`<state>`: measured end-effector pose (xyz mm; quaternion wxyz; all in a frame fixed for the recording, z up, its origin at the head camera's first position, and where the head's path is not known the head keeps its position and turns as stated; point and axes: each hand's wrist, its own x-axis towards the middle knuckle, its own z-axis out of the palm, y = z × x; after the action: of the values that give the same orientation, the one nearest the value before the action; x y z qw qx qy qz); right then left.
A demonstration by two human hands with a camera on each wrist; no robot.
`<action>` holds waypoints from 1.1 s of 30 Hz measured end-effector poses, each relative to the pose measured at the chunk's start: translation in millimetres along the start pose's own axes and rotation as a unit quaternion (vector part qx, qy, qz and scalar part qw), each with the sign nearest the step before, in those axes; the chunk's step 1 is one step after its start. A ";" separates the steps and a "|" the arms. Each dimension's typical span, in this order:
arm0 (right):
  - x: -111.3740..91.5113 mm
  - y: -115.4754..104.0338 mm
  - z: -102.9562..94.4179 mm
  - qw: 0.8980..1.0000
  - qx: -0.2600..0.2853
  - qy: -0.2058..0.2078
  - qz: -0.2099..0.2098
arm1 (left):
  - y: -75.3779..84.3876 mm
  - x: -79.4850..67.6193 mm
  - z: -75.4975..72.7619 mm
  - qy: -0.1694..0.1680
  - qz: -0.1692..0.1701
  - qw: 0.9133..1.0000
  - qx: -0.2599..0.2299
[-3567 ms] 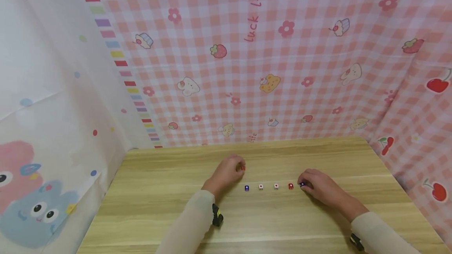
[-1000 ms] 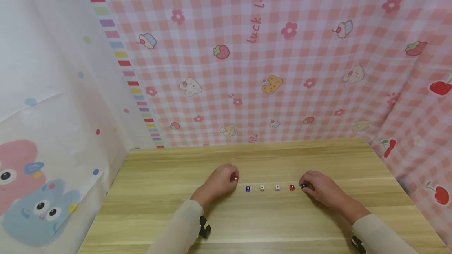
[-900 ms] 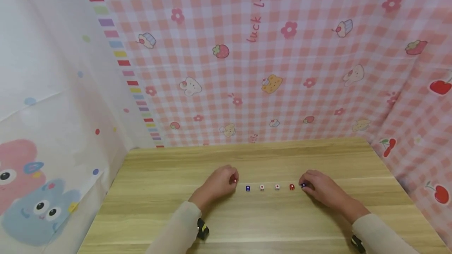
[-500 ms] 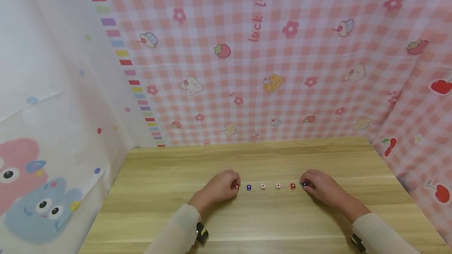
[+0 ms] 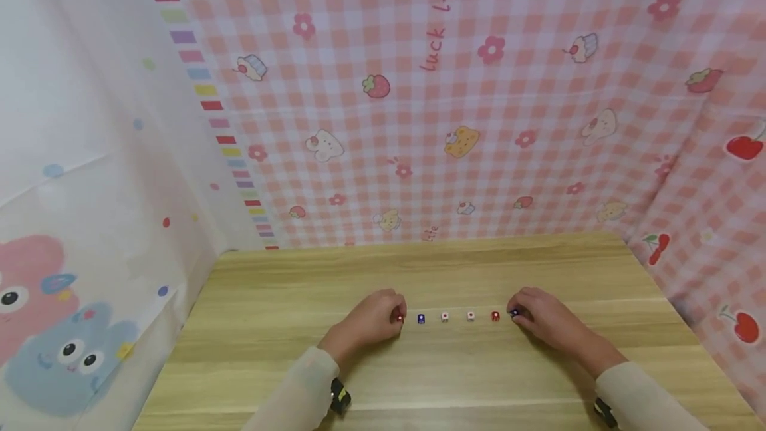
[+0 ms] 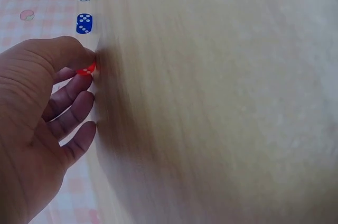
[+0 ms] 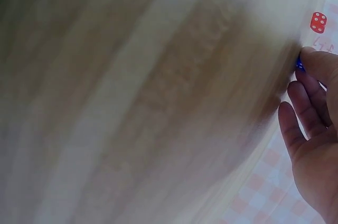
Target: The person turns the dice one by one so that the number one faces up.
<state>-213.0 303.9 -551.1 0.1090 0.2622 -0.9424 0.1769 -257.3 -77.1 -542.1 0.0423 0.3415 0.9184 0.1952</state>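
Note:
A row of small dice lies across the wooden table. My left hand [image 5: 378,316] pinches a red die [image 6: 86,69] between thumb and forefinger at the row's left end, down at the tabletop. Beside it sits a blue die [image 5: 421,318], then a white die [image 5: 445,316] and another white die [image 5: 471,316]. A second red die [image 5: 495,316] comes after those. At the right end my right hand [image 5: 541,316] pinches a dark blue die [image 7: 300,64] by its sides, partly hidden by the fingertips.
The wooden table [image 5: 455,378] runs back to a pink checked cloth [image 5: 407,105] hanging behind it. A white cloth [image 5: 108,171] with cartoon prints hangs at the left. Black wrist straps [image 5: 340,396] sit at both sleeves.
My left hand has brought the red die from behind the row down and toward me, into line at the left end. My right hand stays at the dark blue die.

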 end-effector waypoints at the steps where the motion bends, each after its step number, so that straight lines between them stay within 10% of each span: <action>1: 0.4 -0.2 -0.1 1.000 0.000 -0.001 -0.002 | 0.1 -0.4 -0.2 0.000 -0.001 1.000 0.000; 33: 2.9 -3.0 -1.9 0.999 0.005 -0.031 0.013 | -1.6 -3.6 1.8 -0.003 -0.008 1.000 0.010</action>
<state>-213.6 300.9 -547.7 0.0763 0.2559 -0.9477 0.1748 -255.1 -79.9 -544.6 0.0434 0.3350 0.9230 0.1842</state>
